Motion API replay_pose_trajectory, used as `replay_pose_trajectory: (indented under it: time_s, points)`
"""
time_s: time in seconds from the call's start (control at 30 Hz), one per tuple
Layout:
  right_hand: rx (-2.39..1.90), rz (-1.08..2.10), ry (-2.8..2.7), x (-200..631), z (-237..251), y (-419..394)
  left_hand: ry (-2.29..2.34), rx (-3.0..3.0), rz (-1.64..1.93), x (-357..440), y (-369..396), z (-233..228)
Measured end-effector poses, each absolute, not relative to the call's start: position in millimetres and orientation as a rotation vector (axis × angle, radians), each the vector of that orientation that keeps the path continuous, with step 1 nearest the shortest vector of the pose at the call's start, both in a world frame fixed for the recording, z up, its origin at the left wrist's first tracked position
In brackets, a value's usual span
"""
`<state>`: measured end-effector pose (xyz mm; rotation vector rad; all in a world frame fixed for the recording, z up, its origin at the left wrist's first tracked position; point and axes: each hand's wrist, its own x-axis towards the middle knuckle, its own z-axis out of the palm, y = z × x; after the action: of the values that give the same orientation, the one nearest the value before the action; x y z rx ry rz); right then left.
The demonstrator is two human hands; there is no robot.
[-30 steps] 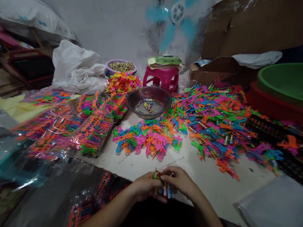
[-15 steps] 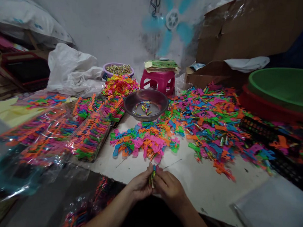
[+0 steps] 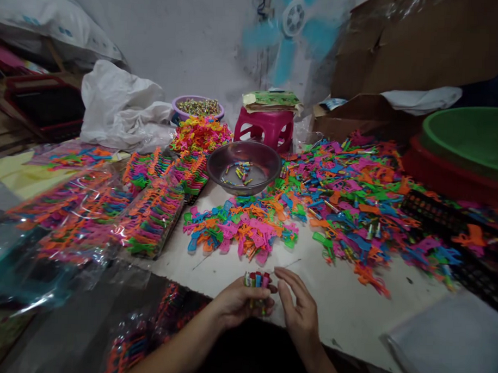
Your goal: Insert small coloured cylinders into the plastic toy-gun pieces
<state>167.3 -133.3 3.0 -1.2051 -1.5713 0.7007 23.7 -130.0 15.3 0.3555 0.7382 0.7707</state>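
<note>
My left hand [image 3: 240, 299] is closed around several small coloured tubes [image 3: 257, 280], their red, blue, pink and white ends poking up between thumb and fingers. Just right of it, my right hand [image 3: 297, 303] has its fingers stretched out and apart, with nothing visible in it. Beyond both hands lies a pile of toy plastic guns [image 3: 239, 229] in pink, orange, blue and green. Behind that pile, a metal bowl [image 3: 269, 173] contains several small tubes like those in my left hand.
A bigger heap of toy guns and tubes [image 3: 355, 195] spreads to the right, near green and red basins [image 3: 471, 134]. Clear bags of toy guns [image 3: 150, 215] lie left. At the back stand a pink stool [image 3: 264, 124], a purple basin [image 3: 178, 109] and a turning fan [image 3: 293, 18].
My hands were together around the tubes; now my right hand has drawn away to the right with its fingers open. The tubes stay in my left hand, and the view has shifted slightly.
</note>
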Motion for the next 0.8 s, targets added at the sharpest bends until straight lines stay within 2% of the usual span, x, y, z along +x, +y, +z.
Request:
replay_pose_trajectory:
  time_s: [0.17, 0.23, 0.3, 0.43, 0.5, 0.6, 0.8]
  points:
    - [-1.22, 1.21, -1.637, 164, 3, -126, 0.749, 0.483, 0.694, 25, -134, 16]
    - [-1.221, 1.278, -1.687, 168, 2, -119, 0.731, 0.46, 0.673, 24, -135, 14]
    - [-1.322, 1.114, -1.66, 176, -2, -102, 0.751, 0.39, 0.659, 23, -134, 12]
    - [-1.568, 0.431, -1.678, 199, -21, -46, 0.835, 0.21, 0.706, 23, -131, 10]
    - [-1.617, 0.224, -1.793, 208, -34, -25, 0.861, 0.164, 0.739, 23, -130, 10]
    - [-1.633, 0.071, -1.92, 212, -49, -26, 0.914, 0.144, 0.79, 18, -129, 9]
    - [-1.709, -0.178, -1.853, 209, -56, -93, 1.009, 0.229, 0.859, 8, -122, 5]
